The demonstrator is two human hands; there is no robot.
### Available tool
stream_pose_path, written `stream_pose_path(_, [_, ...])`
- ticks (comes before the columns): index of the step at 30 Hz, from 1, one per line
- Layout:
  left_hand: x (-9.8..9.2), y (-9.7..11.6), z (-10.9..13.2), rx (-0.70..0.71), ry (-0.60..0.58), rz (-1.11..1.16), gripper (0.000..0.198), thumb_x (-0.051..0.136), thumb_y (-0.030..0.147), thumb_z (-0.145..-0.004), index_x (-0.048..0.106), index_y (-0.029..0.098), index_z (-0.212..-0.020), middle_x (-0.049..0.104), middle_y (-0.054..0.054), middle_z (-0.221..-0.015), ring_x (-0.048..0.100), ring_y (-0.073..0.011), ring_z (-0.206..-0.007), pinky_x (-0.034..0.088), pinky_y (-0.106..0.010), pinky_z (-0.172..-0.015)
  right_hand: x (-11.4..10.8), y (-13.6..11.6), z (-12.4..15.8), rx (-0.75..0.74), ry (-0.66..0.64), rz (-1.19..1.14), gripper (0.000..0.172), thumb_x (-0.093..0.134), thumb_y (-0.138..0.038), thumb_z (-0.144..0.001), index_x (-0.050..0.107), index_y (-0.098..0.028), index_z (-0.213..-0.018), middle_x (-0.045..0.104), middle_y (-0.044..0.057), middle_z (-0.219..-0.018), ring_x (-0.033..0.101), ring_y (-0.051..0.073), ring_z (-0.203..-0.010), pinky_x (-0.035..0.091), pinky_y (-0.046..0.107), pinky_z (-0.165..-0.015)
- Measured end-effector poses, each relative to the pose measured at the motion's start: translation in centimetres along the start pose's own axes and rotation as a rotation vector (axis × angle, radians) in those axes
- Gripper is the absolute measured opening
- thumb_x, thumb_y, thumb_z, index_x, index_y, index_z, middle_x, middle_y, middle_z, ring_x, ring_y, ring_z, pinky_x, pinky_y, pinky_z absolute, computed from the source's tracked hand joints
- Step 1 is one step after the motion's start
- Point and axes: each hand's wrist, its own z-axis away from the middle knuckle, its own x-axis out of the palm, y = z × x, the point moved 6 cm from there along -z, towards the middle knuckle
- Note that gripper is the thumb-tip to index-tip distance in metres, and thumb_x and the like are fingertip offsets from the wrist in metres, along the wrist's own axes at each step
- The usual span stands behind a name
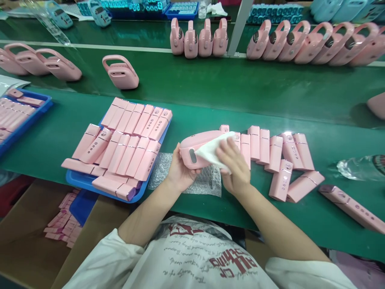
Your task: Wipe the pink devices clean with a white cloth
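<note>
My left hand holds a pink rounded device by its left end and underside, above a sheet of bubble wrap on the green table. A white cloth lies against the device's right side. My right hand presses the cloth there, its fingers slightly blurred and bent over it. On the device's near face an oval grey opening shows. Right of my right hand, several pink bar-shaped pieces lie loose on the table.
A blue tray heaped with pink bars stands left, above an open cardboard box. Pink handled devices stand along the green conveyor. A clear plastic bottle lies at the right.
</note>
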Motion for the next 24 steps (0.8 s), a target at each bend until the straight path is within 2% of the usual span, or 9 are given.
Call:
stream_pose_path(2, [-0.1, -0.6, 0.1, -0.112, 0.059, 0.215, 0.047, 0.045, 0.058, -0.09, 0.067, 0.017, -0.093, 0.067, -0.003, -0.068, 0.052, -0.007, -0.04, 0.04, -0.013, -0.031, -0.9, 2.8, 0.3, 0.329, 0.156, -0.15, 0.039, 0.04, -0.037, -0.1, 0.057, -0.026, -0.133, 0.063, 0.007, -0.13, 0.055, 0.026, -0.128, 0.048, 0.046, -0.105])
stream_pose_path(5, [0.1, -0.7, 0.5, -0.146, 0.085, 0.289, 0.047, 0.041, 0.055, -0.093, 0.067, 0.017, -0.089, 0.065, -0.002, -0.064, 0.05, -0.0065, -0.037, 0.036, -0.011, -0.028, -1.1, 6.3, 2.0, 0.846, 0.373, -0.398, 0.036, 0.043, -0.047, -0.097, 0.067, -0.022, -0.107, 0.072, 0.005, -0.093, 0.071, 0.023, -0.09, 0.06, 0.038, -0.079])
stream_pose_path(6, [0.2, -0.6, 0.5, -0.143, 0.092, 0.288, 0.046, 0.042, 0.055, -0.093, 0.066, 0.017, -0.087, 0.065, -0.002, -0.063, 0.05, -0.0066, -0.038, 0.036, -0.011, -0.028, -0.9, 6.9, 2.5, 0.965, 0.42, -0.48, 0.037, 0.046, -0.051, -0.094, 0.066, -0.021, -0.102, 0.07, 0.004, -0.084, 0.07, 0.021, -0.078, 0.061, 0.036, -0.069])
stream_pose_path(8, [0.2, -0.6, 0.7, -0.135, 0.103, 0.264, 0.044, 0.046, 0.056, -0.09, 0.066, 0.017, -0.085, 0.065, -0.002, -0.063, 0.05, -0.0069, -0.038, 0.034, -0.012, -0.027, -0.4, 7.4, 3.0, 1.109, 0.457, -0.603, 0.038, 0.053, -0.055, -0.089, 0.064, -0.02, -0.098, 0.068, 0.003, -0.078, 0.066, 0.018, -0.063, 0.057, 0.032, -0.054])
stream_pose_path(11, [0.1, -0.3, 0.7, -0.089, 0.117, 0.217, 0.038, 0.052, 0.055, -0.085, 0.064, 0.019, -0.083, 0.064, -0.001, -0.064, 0.053, -0.0094, -0.042, 0.035, -0.015, -0.028, 0.0, 7.2, 2.8, 1.161, 0.399, -0.669, 0.041, 0.059, -0.058, -0.084, 0.064, -0.019, -0.096, 0.07, 0.003, -0.078, 0.064, 0.016, -0.059, 0.05, 0.027, -0.043])
stream_pose_path(16, [-0.4, 0.0, 0.7, -0.054, 0.148, 0.206, 0.042, 0.053, 0.061, -0.079, 0.064, 0.022, -0.09, 0.067, -0.001, -0.071, 0.064, -0.017, -0.059, 0.046, -0.023, -0.038, 1.0, 6.2, 2.4, 1.142, 0.209, -0.744, 0.041, 0.061, -0.061, -0.081, 0.067, -0.021, -0.09, 0.072, 0.002, -0.077, 0.069, 0.019, -0.072, 0.058, 0.03, -0.06])
stream_pose_path(19, [-0.5, 0.0, 0.7, -0.052, 0.137, 0.198, 0.041, 0.052, 0.059, -0.08, 0.065, 0.024, -0.097, 0.071, -0.001, -0.081, 0.067, -0.0189, -0.07, 0.051, -0.026, -0.047, 1.5, 5.9, 2.5, 1.154, 0.136, -0.78, 0.042, 0.063, -0.064, -0.077, 0.068, -0.022, -0.083, 0.07, 0.001, -0.07, 0.068, 0.019, -0.067, 0.058, 0.031, -0.059])
stream_pose_path(22, [-0.2, 0.8, 0.5, 0.121, 0.077, 0.087, 0.045, 0.05, 0.058, -0.083, 0.065, 0.023, -0.107, 0.072, -0.003, -0.103, 0.067, -0.0224, -0.099, 0.057, -0.032, -0.073, 1.8, 5.9, 2.8, 1.211, 0.101, -0.809, 0.043, 0.065, -0.064, -0.076, 0.068, -0.021, -0.078, 0.067, 0.0, -0.062, 0.064, 0.018, -0.056, 0.054, 0.03, -0.052])
stream_pose_path(24, [0.1, 1.6, 0.6, 0.319, 0.039, -0.061, 0.047, 0.053, 0.057, -0.083, 0.063, 0.024, -0.115, 0.067, -0.003, -0.121, 0.058, -0.0246, -0.119, 0.052, -0.035, -0.092, 2.0, 6.0, 3.0, 1.241, 0.091, -0.815, 0.041, 0.065, -0.061, -0.078, 0.068, -0.02, -0.083, 0.067, 0.0, -0.064, 0.064, 0.017, -0.057, 0.054, 0.03, -0.053])
